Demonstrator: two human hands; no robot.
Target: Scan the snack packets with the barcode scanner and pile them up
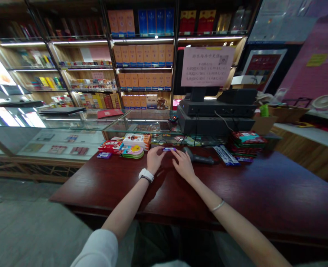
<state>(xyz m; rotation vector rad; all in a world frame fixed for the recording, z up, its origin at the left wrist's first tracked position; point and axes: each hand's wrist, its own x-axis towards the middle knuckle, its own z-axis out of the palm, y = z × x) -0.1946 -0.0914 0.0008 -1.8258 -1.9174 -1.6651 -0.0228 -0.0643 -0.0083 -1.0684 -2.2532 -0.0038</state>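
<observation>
A small purple-wrapped packet (169, 149), maybe a candy bar, is at the far side of the dark red wooden table. My left hand (154, 160), with a white watch on its wrist, pinches the packet's left end between thumb and fingers. At the packet's right end, my right hand (184, 164) rests its fingertips, with fingers stretched and the thumb apart. Just right of that hand lies a black barcode scanner (201, 158). To the left are a green-edged, cartoon-printed pack (132, 151), a white-and-orange box (137, 141) and another purple packet (104, 155).
Blue-and-white long packets (226, 155) and a stack of red-green packets (246, 142) lie on the right. Behind stand a cash register (216, 122), a monitor bearing a pink paper sign (207, 66), and a glass display counter (144, 120). Shelves of boxes (144, 81) line the wall.
</observation>
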